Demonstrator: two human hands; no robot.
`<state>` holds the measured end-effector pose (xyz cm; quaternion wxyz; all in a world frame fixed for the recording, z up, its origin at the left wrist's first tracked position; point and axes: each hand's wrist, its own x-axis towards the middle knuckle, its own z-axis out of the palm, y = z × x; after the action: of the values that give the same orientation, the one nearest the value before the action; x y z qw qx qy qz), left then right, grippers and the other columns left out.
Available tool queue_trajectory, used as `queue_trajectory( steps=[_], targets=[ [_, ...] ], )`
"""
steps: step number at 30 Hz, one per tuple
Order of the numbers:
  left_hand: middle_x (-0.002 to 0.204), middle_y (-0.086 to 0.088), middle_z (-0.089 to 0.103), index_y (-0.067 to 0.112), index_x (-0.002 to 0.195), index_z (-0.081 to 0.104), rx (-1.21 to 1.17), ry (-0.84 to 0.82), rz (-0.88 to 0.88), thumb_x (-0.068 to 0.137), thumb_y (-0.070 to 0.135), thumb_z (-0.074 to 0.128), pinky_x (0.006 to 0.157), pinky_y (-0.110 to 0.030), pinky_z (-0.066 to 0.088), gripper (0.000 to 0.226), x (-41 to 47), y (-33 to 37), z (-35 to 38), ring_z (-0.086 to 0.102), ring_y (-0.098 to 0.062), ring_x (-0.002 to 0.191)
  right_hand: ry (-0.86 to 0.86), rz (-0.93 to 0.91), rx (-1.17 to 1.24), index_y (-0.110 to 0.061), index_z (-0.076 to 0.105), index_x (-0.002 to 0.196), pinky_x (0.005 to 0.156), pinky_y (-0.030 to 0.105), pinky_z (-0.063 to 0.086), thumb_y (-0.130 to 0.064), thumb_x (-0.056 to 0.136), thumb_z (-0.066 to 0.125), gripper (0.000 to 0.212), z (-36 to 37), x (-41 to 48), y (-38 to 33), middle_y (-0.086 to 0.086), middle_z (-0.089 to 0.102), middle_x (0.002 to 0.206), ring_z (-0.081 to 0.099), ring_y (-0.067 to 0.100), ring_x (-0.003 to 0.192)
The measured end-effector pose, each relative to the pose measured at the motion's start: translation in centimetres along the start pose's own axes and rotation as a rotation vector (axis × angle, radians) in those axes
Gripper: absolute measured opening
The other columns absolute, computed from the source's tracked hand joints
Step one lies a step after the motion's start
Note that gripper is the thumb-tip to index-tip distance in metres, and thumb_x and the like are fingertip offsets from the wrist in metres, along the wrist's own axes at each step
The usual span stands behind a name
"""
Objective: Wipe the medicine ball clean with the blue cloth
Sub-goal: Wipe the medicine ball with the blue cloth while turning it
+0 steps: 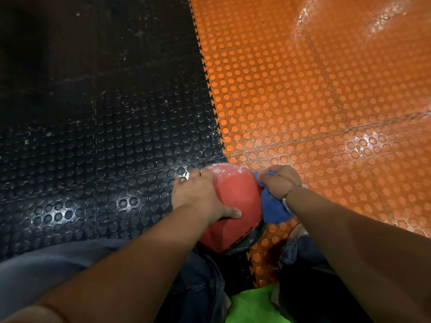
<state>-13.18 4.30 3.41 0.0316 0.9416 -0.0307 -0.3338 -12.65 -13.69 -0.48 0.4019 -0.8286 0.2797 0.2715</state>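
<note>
Studded floor mats (pixel 303 101), black left, orange right. Red medicine ball (pixel 235 194) cupped by spread left hand (pixel 198 197); blue cloth (pixel 271 206) gripped in curled right hand (pixel 278 181), pressed to ball's right side. No writing legible.

Both my forearms (pixel 140 259) are bare. A thin pale band (pixel 288 190) circles the wrist of my right hand (pixel 279 181). I wear dark blue jeans (pixel 200 278) with stitched seams, and a bright green garment (pixel 251 304) shows between my legs.
</note>
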Motion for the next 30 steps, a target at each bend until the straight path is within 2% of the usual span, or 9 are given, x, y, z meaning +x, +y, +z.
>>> queue_trajectory(
  steps=[2,5,12,14,17,20,23,26,30],
  targets=[
    [0.14,-0.003,0.037,0.025,0.139,0.032,0.026,0.003,0.013,0.045,0.085,0.067,0.117,-0.045,0.017,0.117,-0.2,0.2,0.1,0.039,-0.024,0.132,-0.043,0.081,-0.074,0.004,0.065,0.106,0.072,0.031,0.043,-0.017,0.093,0.053,0.027,-0.2,0.2,0.1,0.018,0.061,0.093,0.057,0.027,0.082],
    [0.141,-0.003,0.036,0.024,0.139,0.031,0.035,0.003,0.009,0.046,0.083,0.068,0.117,-0.044,0.017,0.117,-0.1,0.1,0.1,0.038,-0.023,0.133,0.007,-0.062,0.14,-0.014,0.067,0.078,0.073,0.032,0.05,-0.022,0.086,0.066,0.011,0.6,-0.2,-0.8,0.005,0.064,0.079,0.06,0.026,0.077],
    [0.141,-0.001,0.035,0.024,0.141,0.029,0.068,0.009,0.068,0.046,0.084,0.067,0.118,-0.044,0.014,0.119,-0.5,0.6,0.3,0.037,-0.022,0.133,-0.082,0.111,-0.023,0.0,0.056,0.123,0.049,0.009,0.036,-0.019,0.094,0.052,0.035,-0.7,0.9,0.3,0.005,0.046,0.101,0.037,0.005,0.06],
    [0.141,-0.001,0.035,0.024,0.141,0.029,0.073,0.013,0.069,0.045,0.083,0.068,0.118,-0.044,0.014,0.12,-0.4,0.5,0.4,0.037,-0.022,0.133,-0.062,0.047,0.051,-0.007,0.064,0.109,0.041,0.01,0.038,-0.023,0.088,0.063,0.027,-0.1,0.8,-0.2,0.004,0.059,0.1,0.049,0.01,0.062],
    [0.141,-0.001,0.035,0.024,0.141,0.03,0.059,0.013,0.068,0.045,0.082,0.069,0.117,-0.044,0.014,0.119,-0.3,0.4,0.4,0.038,-0.022,0.132,-0.011,0.003,0.155,-0.006,0.068,0.088,0.075,0.032,0.055,-0.021,0.083,0.069,0.016,0.5,0.6,-0.4,0.013,0.067,0.1,0.063,0.026,0.086],
    [0.139,-0.001,0.036,0.024,0.141,0.03,0.08,0.016,0.098,0.046,0.082,0.069,0.116,-0.043,0.015,0.118,-0.8,0.6,0.5,0.039,-0.023,0.131,0.007,0.089,-0.076,-0.013,0.049,0.065,0.063,0.022,0.046,-0.014,0.088,0.059,0.025,-0.4,0.6,0.5,0.012,0.053,0.075,0.05,0.024,0.08],
    [0.139,0.0,0.035,0.025,0.14,0.03,0.086,0.016,0.102,0.046,0.081,0.07,0.116,-0.043,0.014,0.117,-0.7,0.5,0.5,0.037,-0.022,0.132,0.001,-0.004,0.019,-0.019,0.057,0.07,0.047,0.019,0.041,-0.021,0.085,0.065,0.017,0.0,0.2,0.5,0.002,0.056,0.067,0.055,0.015,0.059],
    [0.14,0.0,0.034,0.026,0.14,0.03,0.061,0.013,0.091,0.045,0.08,0.072,0.118,-0.043,0.013,0.116,-0.6,0.3,0.6,0.036,-0.022,0.133,0.001,-0.179,0.142,-0.02,0.067,0.075,0.068,0.025,0.049,-0.026,0.084,0.067,0.011,0.8,-0.7,0.2,0.001,0.065,0.073,0.061,0.015,0.068],
    [0.14,0.002,0.034,0.028,0.14,0.03,0.064,0.021,0.135,0.046,0.079,0.072,0.117,-0.041,0.013,0.114,-0.9,0.9,0.6,0.034,-0.022,0.134,0.074,0.038,-0.063,-0.011,0.066,0.083,0.061,0.025,0.043,-0.021,0.085,0.061,0.012,0.1,0.2,1.0,0.007,0.059,0.074,0.054,0.023,0.065]
  ],
)
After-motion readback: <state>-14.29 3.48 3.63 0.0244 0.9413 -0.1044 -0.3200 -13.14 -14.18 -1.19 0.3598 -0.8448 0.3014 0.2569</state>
